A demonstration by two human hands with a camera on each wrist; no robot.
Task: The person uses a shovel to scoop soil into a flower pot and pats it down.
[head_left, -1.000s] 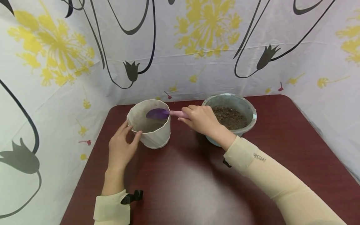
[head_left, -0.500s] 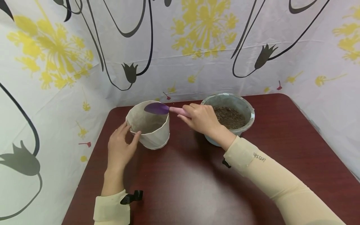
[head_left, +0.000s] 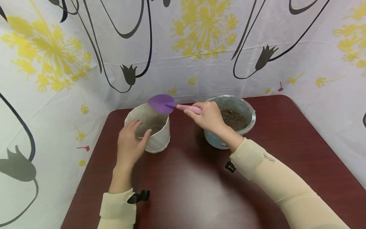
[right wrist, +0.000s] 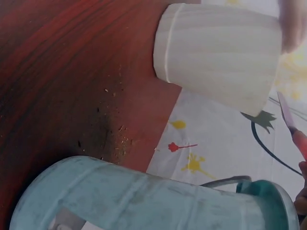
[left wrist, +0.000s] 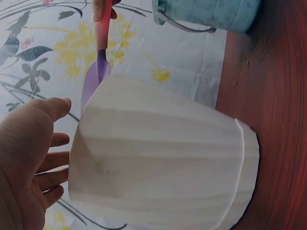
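Observation:
My right hand (head_left: 210, 117) grips the pink handle of a garden trowel (head_left: 162, 103). Its purple blade is raised over the far right rim of a white plant pot (head_left: 158, 142); no soil shows on the blade. The pot stands upright at the table's left, and the part of its inside that shows holds no visible soil. Over the pot's near left rim is my left hand (head_left: 130, 144), fingers spread and loosely bent. In the left wrist view the thumb stands apart from the pot (left wrist: 158, 153); whether a fingertip touches the rim I cannot tell.
A blue-green bucket (head_left: 215, 139) with dark soil (head_left: 233, 119) in it stands right of the pot, partly behind my right hand. Crumbs of soil (right wrist: 122, 141) lie on the dark red table (head_left: 183, 190) between them. A flower-patterned cloth (head_left: 160, 57) hangs behind the table.
The trowel has risen from inside the pot to above its rim, its blade turning. My left hand has shifted slightly right and its fingers have lifted from the rim.

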